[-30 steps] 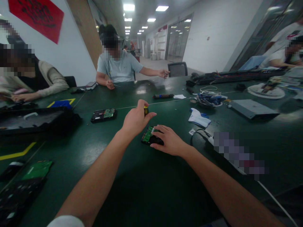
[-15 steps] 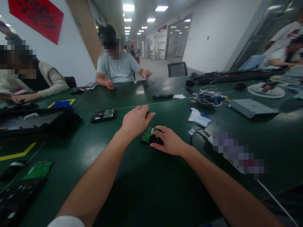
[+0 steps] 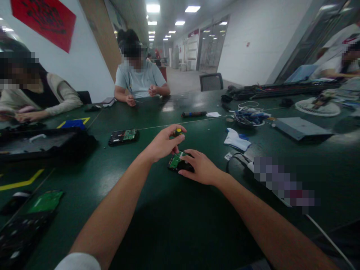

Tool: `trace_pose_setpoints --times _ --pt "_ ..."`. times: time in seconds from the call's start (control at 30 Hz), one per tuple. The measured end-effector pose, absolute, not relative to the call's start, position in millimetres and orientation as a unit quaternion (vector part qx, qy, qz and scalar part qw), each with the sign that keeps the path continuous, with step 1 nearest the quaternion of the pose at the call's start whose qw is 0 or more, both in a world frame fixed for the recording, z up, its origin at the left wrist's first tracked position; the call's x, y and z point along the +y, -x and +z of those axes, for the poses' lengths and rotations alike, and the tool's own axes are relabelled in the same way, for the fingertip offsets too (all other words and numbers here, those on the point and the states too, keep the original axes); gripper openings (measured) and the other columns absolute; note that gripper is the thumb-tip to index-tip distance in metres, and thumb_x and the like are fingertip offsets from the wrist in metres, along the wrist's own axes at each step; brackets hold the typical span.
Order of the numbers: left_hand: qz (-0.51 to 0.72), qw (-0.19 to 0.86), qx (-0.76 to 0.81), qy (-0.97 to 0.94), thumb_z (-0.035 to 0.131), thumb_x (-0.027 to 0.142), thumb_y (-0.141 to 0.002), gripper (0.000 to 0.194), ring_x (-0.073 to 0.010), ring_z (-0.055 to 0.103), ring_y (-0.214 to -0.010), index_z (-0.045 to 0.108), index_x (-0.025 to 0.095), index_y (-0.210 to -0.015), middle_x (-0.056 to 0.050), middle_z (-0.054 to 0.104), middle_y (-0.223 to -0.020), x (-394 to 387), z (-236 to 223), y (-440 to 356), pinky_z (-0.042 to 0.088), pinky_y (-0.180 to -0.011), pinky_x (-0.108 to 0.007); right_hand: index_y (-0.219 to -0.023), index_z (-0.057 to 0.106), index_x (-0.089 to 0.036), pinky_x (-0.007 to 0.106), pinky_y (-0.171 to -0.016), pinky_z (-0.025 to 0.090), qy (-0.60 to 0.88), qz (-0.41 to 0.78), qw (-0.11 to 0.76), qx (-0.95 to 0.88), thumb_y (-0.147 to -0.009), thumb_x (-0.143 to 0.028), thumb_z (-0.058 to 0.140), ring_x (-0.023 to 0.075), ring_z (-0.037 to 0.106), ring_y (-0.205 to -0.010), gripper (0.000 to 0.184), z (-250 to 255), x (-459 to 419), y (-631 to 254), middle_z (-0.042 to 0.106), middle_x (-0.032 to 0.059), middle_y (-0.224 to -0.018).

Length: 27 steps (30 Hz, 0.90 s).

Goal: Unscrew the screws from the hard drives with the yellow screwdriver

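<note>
A small hard drive (image 3: 176, 161) with a green circuit board lies on the dark green table (image 3: 157, 210) in front of me. My right hand (image 3: 199, 166) grips its right side, thumb along the near edge and fingers over the top. Above the drive's far left part, my left hand (image 3: 168, 139) is closed round a screwdriver (image 3: 178, 132) with a yellow and black handle. The screwdriver stands roughly upright, and its tip is hidden behind my fingers and cannot be made out.
Another hard drive (image 3: 123, 137) lies left of my hands; more drive parts (image 3: 30, 221) sit at the near left beside a black tray (image 3: 42, 146). On the right are a glove (image 3: 236, 140), a power strip (image 3: 270, 180) and a grey metal box (image 3: 302, 128). Co-workers sit around the table.
My left hand has turned and shifted slightly right round the screwdriver, its handle top showing again. My right hand and the drive stay put. The person opposite has drawn one arm in.
</note>
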State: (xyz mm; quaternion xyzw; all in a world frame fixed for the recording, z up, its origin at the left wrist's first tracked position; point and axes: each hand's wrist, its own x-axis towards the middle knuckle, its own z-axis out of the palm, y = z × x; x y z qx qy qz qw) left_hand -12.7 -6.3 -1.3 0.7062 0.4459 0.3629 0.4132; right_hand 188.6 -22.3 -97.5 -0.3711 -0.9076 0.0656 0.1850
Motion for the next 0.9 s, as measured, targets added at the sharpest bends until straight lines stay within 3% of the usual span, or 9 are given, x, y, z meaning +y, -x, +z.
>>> trace_pose_setpoints --times 0.1,0.23,0.33,0.47,0.57,0.73,0.9 --pt "0.402 0.443 0.448 -0.665 0.058 0.034 -0.099 0.014 -0.0063 0.058 -0.051 0.062 0.02 -0.1 0.0 0.065 -0.088 -2.9 -2.6 12.2 0.047 -0.048 -0.02 -0.134 0.065 -0.015 0.058 -0.112 0.046 0.366 0.068 0.188 -0.909 -0.097 -0.056 0.067 0.0393 0.054 -0.137 0.056 -98.3 -21.7 -188.8 0.056 0.0226 -0.146" --pt "0.404 0.406 0.468 -0.673 0.058 0.036 -0.1 0.019 -0.0072 0.057 -0.05 0.066 0.019 -0.097 0.004 0.055 -0.07 -3.4 0.5 12.3 0.045 -0.048 -0.018 -0.134 0.066 -0.014 0.057 -0.113 0.046 0.371 0.069 0.181 -0.908 -0.097 -0.056 0.067 0.0398 0.054 -0.137 0.056 -97.5 -21.9 -188.2 0.056 0.0224 -0.147" --pt "0.399 0.433 0.471 -0.656 0.061 0.033 -0.097 0.015 -0.0078 0.06 -0.051 0.065 0.018 -0.097 0.001 0.063 -0.079 -6.8 4.1 11.3 0.045 -0.046 -0.02 -0.135 0.065 -0.014 0.057 -0.113 0.045 0.375 0.067 0.178 -0.907 -0.097 -0.056 0.067 0.04 0.053 -0.138 0.056 -97.0 -22.4 -187.8 0.056 0.0221 -0.147" --pt "0.402 0.55 0.462 -0.568 0.06 0.028 -0.093 0.01 -0.0115 0.065 -0.052 0.057 0.018 -0.094 -0.005 0.072 -0.096 -10.8 9.0 10.0 0.046 -0.045 -0.024 -0.134 0.064 -0.016 0.058 -0.112 0.046 0.375 0.069 0.183 -0.906 -0.096 -0.055 0.068 0.039 0.054 -0.137 0.054 -96.8 -22.9 -188.1 0.056 0.0207 -0.147" --pt "0.401 0.567 0.464 -0.55 0.058 0.026 -0.091 0.01 -0.0112 0.064 -0.051 0.06 0.016 -0.091 -0.006 0.072 -0.093 -11.4 12.2 10.3 0.046 -0.045 -0.024 -0.133 0.065 -0.017 0.057 -0.112 0.046 0.376 0.073 0.182 -0.906 -0.096 -0.054 0.068 0.0385 0.054 -0.137 0.053 -96.2 -23.2 -188.2 0.056 0.0202 -0.146" --pt "0.397 0.505 0.508 -0.575 0.053 0.024 -0.092 0.02 -0.0094 0.059 -0.051 0.07 0.013 -0.087 -0.002 0.06 -0.074 -11.9 16.6 10.9 0.043 -0.046 -0.022 -0.134 0.065 -0.017 0.058 -0.112 0.046 0.383 0.075 0.175 -0.904 -0.096 -0.054 0.069 0.0391 0.054 -0.137 0.054 -94.9 -23.1 -187.5 0.055 0.0211 -0.147" --pt "0.376 0.544 0.494 -0.565 0.061 0.023 -0.084 0.009 -0.0105 0.059 -0.05 0.065 0.015 -0.086 -0.005 0.068 -0.084 -15.8 19.3 10.7 0.045 -0.046 -0.024 -0.134 0.065 -0.015 0.057 -0.113 0.046 0.381 0.078 0.172 -0.905 -0.096 -0.054 0.069 0.0391 0.054 -0.137 0.055 -93.4 -22.9 -187.0 0.056 0.0213 -0.147"
